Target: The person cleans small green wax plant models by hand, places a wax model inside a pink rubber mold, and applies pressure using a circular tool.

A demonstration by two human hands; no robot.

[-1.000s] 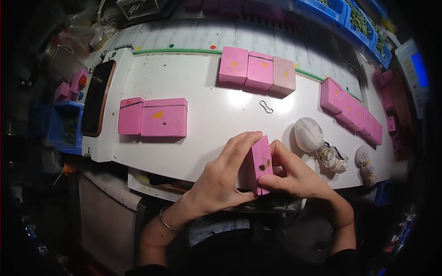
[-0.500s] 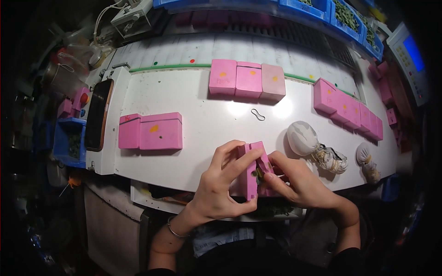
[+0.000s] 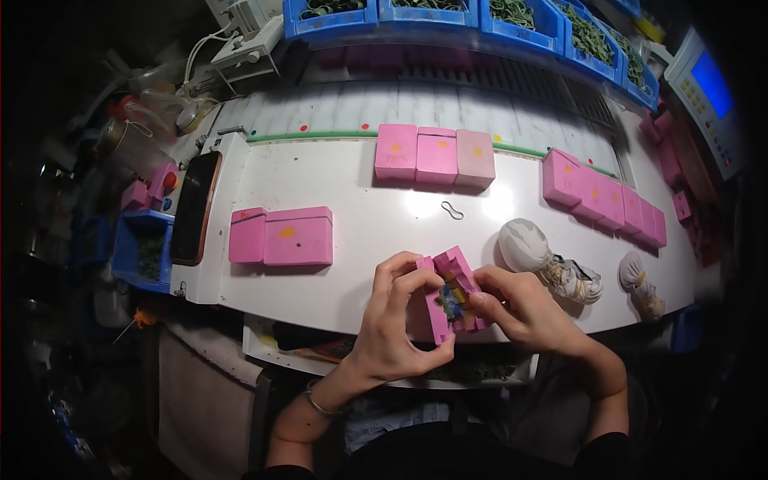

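Note:
A pink two-part block (image 3: 438, 316) is parted between my hands at the front of the white worktop, showing a blue and yellow inside. My left hand (image 3: 396, 320) grips its left half, fingers curled over the top. My right hand (image 3: 516, 308) grips the right half, thumb near the coloured middle. Just beyond lie a small metal loop (image 3: 452, 210) and, to the right, two white cloth-wrapped bundles, one large (image 3: 524, 244), one small (image 3: 640, 292).
Pink blocks stand at left (image 3: 298, 240), back middle (image 3: 396, 152) and right (image 3: 564, 180). A phone (image 3: 196, 208) lies on the left ledge by a blue bin (image 3: 128, 248). Blue bins of green pieces (image 3: 520, 36) line the back. A control panel (image 3: 704, 100) is at back right.
The pink block, closed a second ago, has split open between my hands, its right half swung rightward to show the coloured inside. The view has shifted, bringing more back bins into sight.

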